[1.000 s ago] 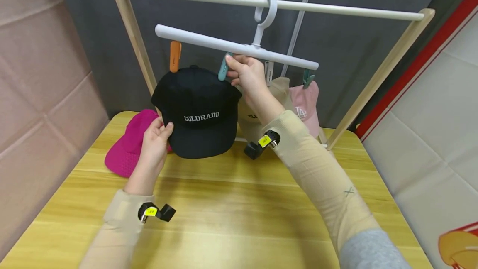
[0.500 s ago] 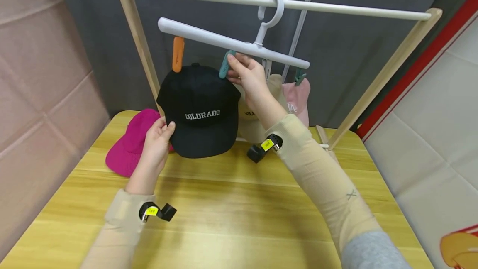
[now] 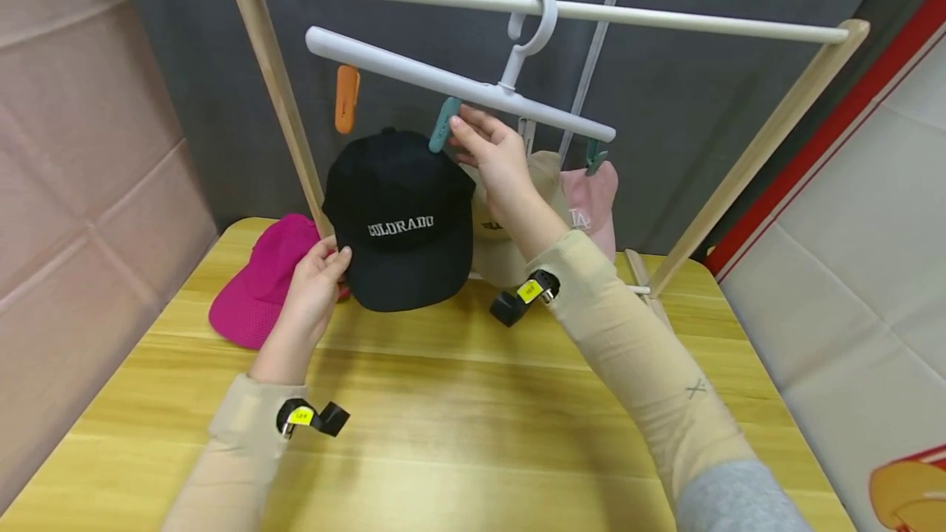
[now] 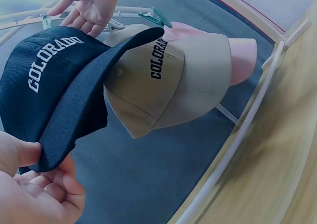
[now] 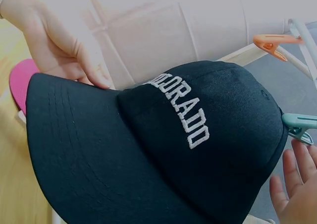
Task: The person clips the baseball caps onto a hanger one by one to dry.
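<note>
Magenta cap [image 3: 254,294]: below white hanger [image 3: 414,68], leftward | left hand [image 3: 316,277]: below hanger's left end, thumb atop brim, curled fingers beneath, pinching | orange clip [image 3: 346,99]: under hanger's left end, off cap | black cap [image 3: 402,224]: under hanger's left half, crown at teal clip [image 3: 443,126] | right hand [image 3: 498,158]: under hanger's neck, fingers loosely extended, thumb tip beside teal clip

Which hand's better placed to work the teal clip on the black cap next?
Right hand, probably: its fingers are at the teal clip, while the left hand, lower down, is busy pinching the black cap's brim.
</note>
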Tool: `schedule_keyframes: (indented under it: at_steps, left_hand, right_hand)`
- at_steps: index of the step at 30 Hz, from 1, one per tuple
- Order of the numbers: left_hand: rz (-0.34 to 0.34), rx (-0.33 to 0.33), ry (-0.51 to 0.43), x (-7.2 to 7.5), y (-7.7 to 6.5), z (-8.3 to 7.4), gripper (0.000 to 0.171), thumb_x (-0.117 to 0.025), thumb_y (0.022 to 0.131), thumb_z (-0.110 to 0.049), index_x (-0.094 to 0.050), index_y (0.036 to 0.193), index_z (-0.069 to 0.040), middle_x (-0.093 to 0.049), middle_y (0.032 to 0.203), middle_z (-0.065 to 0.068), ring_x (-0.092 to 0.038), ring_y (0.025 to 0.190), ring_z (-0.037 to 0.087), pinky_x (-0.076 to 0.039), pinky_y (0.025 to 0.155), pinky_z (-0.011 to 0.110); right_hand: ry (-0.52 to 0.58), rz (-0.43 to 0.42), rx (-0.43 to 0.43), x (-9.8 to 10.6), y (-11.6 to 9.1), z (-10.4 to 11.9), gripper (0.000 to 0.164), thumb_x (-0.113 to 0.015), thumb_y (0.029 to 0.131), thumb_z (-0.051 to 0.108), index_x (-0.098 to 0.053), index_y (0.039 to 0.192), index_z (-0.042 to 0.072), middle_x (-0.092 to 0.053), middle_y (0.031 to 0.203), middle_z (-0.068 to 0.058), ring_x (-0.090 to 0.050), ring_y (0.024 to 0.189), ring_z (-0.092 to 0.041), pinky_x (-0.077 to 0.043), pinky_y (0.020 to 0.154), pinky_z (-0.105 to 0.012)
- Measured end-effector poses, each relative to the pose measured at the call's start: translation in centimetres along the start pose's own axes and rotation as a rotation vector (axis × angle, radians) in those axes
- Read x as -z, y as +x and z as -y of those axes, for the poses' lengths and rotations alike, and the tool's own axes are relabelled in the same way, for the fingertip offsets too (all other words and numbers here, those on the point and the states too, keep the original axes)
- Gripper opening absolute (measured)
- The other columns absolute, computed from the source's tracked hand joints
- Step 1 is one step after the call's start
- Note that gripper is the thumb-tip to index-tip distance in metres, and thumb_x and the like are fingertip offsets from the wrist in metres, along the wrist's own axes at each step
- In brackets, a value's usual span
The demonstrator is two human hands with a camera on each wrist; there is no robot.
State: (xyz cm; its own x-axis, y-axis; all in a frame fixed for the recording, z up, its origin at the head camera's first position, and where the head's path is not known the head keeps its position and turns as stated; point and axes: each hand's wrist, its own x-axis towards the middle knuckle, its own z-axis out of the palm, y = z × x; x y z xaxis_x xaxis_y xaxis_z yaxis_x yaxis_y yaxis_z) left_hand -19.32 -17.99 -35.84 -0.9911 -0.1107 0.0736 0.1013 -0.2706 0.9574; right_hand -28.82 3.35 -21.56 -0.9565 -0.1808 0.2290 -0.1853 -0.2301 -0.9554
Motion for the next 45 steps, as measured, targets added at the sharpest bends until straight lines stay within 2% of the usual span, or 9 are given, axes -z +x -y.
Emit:
schedule_keyframes:
  at_steps: [5, 10, 14, 18, 26, 28, 33, 39, 45]
  left_hand:
    - [-0.002, 0.05, 0.058, 0.3, 0.2, 0.4, 0.048, -0.048, 0.094, -0.019, -0.028, 0.133, 0.0, -0.058, 0.083, -0.007, -0.051, 0.072, 0.007, -0.04, 0.065, 0.023]
    - [0.001, 0.076, 0.078, 0.7, 0.4, 0.8, 0.054, -0.049, 0.093, -0.018, -0.024, 0.136, 0.003, -0.055, 0.078, -0.006, -0.05, 0.068, 0.008, -0.044, 0.066, 0.023]
    - [0.009, 0.081, 0.057, 1.1, 0.4, 1.1, 0.056, -0.047, 0.094, -0.015, -0.02, 0.138, 0.004, -0.057, 0.081, -0.006, -0.051, 0.066, 0.008, -0.045, 0.065, 0.023]
    - [0.022, 0.088, 0.052, 1.5, 0.3, 1.3, 0.057, -0.047, 0.094, -0.014, -0.018, 0.14, 0.003, -0.058, 0.085, -0.006, -0.053, 0.068, 0.008, -0.045, 0.065, 0.021]
    - [0.034, 0.086, 0.099, 2.3, 0.1, 1.8, 0.054, -0.047, 0.094, -0.015, -0.021, 0.138, 0.004, -0.057, 0.094, -0.002, -0.059, 0.074, 0.009, -0.046, 0.067, 0.021]
    - [0.037, 0.079, 0.108, 2.5, 0.0, 1.8, 0.054, -0.046, 0.094, -0.015, -0.021, 0.138, 0.004, -0.057, 0.095, -0.001, -0.06, 0.076, 0.009, -0.047, 0.067, 0.021]
    - [0.027, 0.067, 0.138, 3.0, -0.4, 2.0, 0.054, -0.047, 0.094, -0.016, -0.023, 0.137, 0.005, -0.059, 0.095, -0.002, -0.06, 0.077, 0.012, -0.047, 0.067, 0.02]
    - [0.017, 0.065, 0.199, 4.0, -1.1, 2.1, 0.053, -0.049, 0.093, -0.021, -0.027, 0.134, 0.004, -0.059, 0.101, 0.004, -0.06, 0.082, 0.014, -0.048, 0.067, 0.021]
    - [-0.009, 0.079, 0.213, 4.9, -1.6, 1.9, 0.051, -0.05, 0.093, -0.021, -0.031, 0.133, 0.002, -0.058, 0.103, 0.007, -0.061, 0.08, 0.012, -0.047, 0.064, 0.02]
  right_hand:
    - [-0.023, 0.025, 0.013, 0.1, 0.0, -0.3, 0.033, -0.059, 0.087, 0.015, -0.057, 0.119, 0.003, -0.063, 0.106, -0.009, -0.057, 0.098, -0.022, -0.04, 0.09, -0.038]
    - [-0.001, 0.049, 0.019, 0.2, -0.1, -0.6, 0.033, -0.058, 0.088, 0.014, -0.056, 0.119, 0.001, -0.063, 0.106, -0.011, -0.057, 0.099, -0.022, -0.038, 0.092, -0.038]
    - [-0.007, 0.051, 0.022, 0.2, -0.1, -0.8, 0.033, -0.058, 0.088, 0.014, -0.056, 0.118, 0.001, -0.063, 0.107, -0.011, -0.055, 0.104, -0.026, -0.041, 0.089, -0.031]
    - [-0.024, 0.049, 0.016, 0.3, -0.3, -1.0, 0.033, -0.059, 0.088, 0.014, -0.056, 0.118, 0.001, -0.063, 0.107, -0.01, -0.054, 0.105, -0.026, -0.04, 0.091, -0.032]
    - [-0.047, 0.042, 0.034, 0.7, -0.5, -1.6, 0.031, -0.06, 0.087, 0.015, -0.058, 0.115, 0.002, -0.063, 0.107, -0.009, -0.058, 0.099, -0.018, -0.04, 0.09, -0.03]
    - [-0.045, 0.042, 0.043, 0.8, -0.5, -1.8, 0.032, -0.06, 0.087, 0.015, -0.057, 0.116, 0.001, -0.063, 0.107, -0.01, -0.057, 0.1, -0.02, -0.039, 0.091, -0.031]
    - [-0.036, 0.032, 0.046, 1.1, -0.6, -2.0, 0.032, -0.06, 0.087, 0.013, -0.057, 0.115, -0.001, -0.061, 0.11, -0.014, -0.054, 0.106, -0.027, -0.04, 0.09, -0.03]
    - [-0.035, 0.015, 0.046, 1.2, -0.9, -2.4, 0.03, -0.06, 0.086, 0.011, -0.058, 0.113, -0.001, -0.063, 0.106, -0.012, -0.057, 0.102, -0.023, -0.042, 0.086, -0.022]
    - [0.012, 0.01, 0.068, 1.4, -1.3, -2.9, 0.028, -0.06, 0.085, 0.005, -0.058, 0.111, -0.005, -0.064, 0.102, -0.014, -0.058, 0.098, -0.025, -0.042, 0.087, -0.024]
